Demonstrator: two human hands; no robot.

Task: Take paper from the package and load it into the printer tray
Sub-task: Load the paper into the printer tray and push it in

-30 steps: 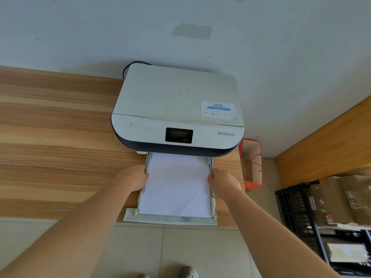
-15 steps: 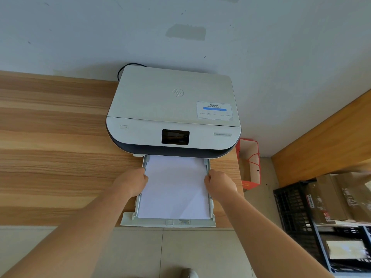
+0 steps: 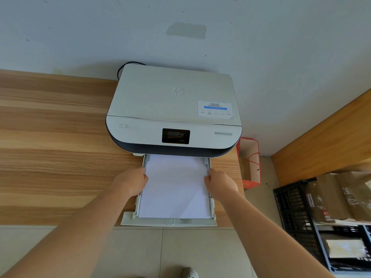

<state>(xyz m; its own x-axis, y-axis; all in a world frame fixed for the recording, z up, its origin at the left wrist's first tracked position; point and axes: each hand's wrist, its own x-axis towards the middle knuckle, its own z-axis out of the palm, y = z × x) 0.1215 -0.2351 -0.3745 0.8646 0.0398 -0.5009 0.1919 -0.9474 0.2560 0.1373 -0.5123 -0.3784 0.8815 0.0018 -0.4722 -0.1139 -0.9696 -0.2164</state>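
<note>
Paper (image 3: 176, 187) lengthwise in tray (image 3: 168, 222), short edge toward printer (image 3: 174, 109).

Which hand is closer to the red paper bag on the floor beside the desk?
Right. The right hand grips the tray's right edge, on the side toward the red paper bag. The left hand is on the tray's left edge, across the paper.
</note>
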